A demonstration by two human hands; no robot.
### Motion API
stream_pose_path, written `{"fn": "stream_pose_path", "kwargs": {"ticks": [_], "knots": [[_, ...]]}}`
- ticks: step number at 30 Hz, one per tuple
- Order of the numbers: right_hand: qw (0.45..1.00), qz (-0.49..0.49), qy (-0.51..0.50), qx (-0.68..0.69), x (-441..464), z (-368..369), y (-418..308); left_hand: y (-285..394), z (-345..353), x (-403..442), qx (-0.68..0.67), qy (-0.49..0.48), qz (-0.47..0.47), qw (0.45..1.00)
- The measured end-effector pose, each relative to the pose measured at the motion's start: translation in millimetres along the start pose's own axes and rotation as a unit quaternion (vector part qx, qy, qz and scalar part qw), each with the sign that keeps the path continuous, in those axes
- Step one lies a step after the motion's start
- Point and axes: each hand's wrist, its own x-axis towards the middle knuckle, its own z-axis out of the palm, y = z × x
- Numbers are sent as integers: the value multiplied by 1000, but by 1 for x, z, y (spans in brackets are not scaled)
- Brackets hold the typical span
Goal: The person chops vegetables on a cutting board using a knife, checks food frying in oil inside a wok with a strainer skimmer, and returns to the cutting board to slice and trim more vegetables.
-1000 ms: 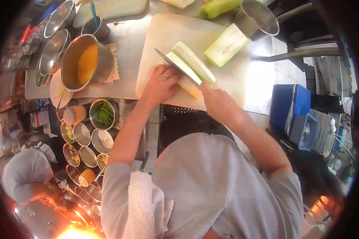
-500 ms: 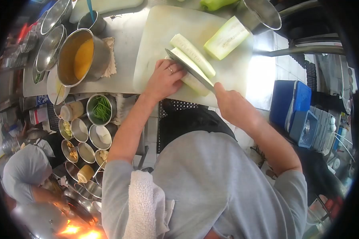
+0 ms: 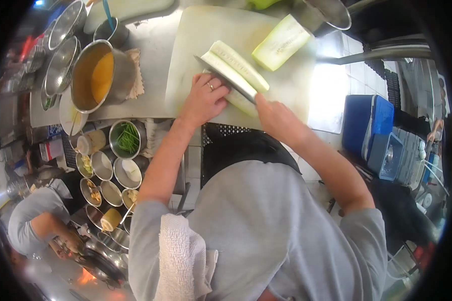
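My right hand (image 3: 278,118) is closed round the handle of a kitchen knife. The knife's blade (image 3: 231,79) lies slantwise along a length of pale green squash (image 3: 243,104). My left hand (image 3: 203,98) presses down on that squash with bent fingers, close to the blade on its near side. Just beyond the blade lie long cut squash strips (image 3: 241,65), pale flesh showing. A larger cut squash piece (image 3: 282,42) rests farther right on the white cutting board (image 3: 186,45). How deep the edge has gone into the squash cannot be made out.
Left of the board stand a pot of orange liquid (image 3: 101,80), metal strainers (image 3: 63,65) and a bowl of cut greens (image 3: 126,138). Several ingredient tins sit below. At lower left a co-worker (image 3: 40,218) handles a pan near flames. A blue cooler (image 3: 359,125) is on the right.
The knife and my right hand have slid a little to the left along the squash. At lower left, the flames have shrunk and the co-worker's arms and pan now show more plainly.
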Motion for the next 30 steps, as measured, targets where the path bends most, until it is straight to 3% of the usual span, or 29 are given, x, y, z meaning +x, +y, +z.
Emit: {"fn": "stream_pose_path", "kwargs": {"ticks": [1, 4, 7, 9, 12, 15, 19, 25, 30], "knots": [[1000, -4, 2, 5, -10, -2, 9, -1, 0, 3, 6, 11, 1, 1000], [993, 106, -49, 13, -54, -25, 21, -1, -5, -1, 26, 31, -16, 999], [998, -26, 64, 12, -46, -40, 25, -7, -15, -12, 48, 11, -49, 998], [995, -10, 88, 49, -50, -61, 9, -4, -22, -15, 60, -4, -101, 993], [983, 18, 169, 75, -67, -72, 18, 3, -36, 14, 77, -100, -35, 991], [964, 97, 218, 114, -97, -78, 37, 4, -41, 72, 108, -221, 117, 962], [941, 167, 239, 172, -146, -52, 71, -14, -15, 99, 76, -313, 110, 940], [901, 248, 215, 282, -187, -9, 72, -20, -37, 98, 154, -282, -8, 947], [846, 237, 220, 424, -171, 24, 64, -69, -53, 91, 220, -202, -126, 946]]}}
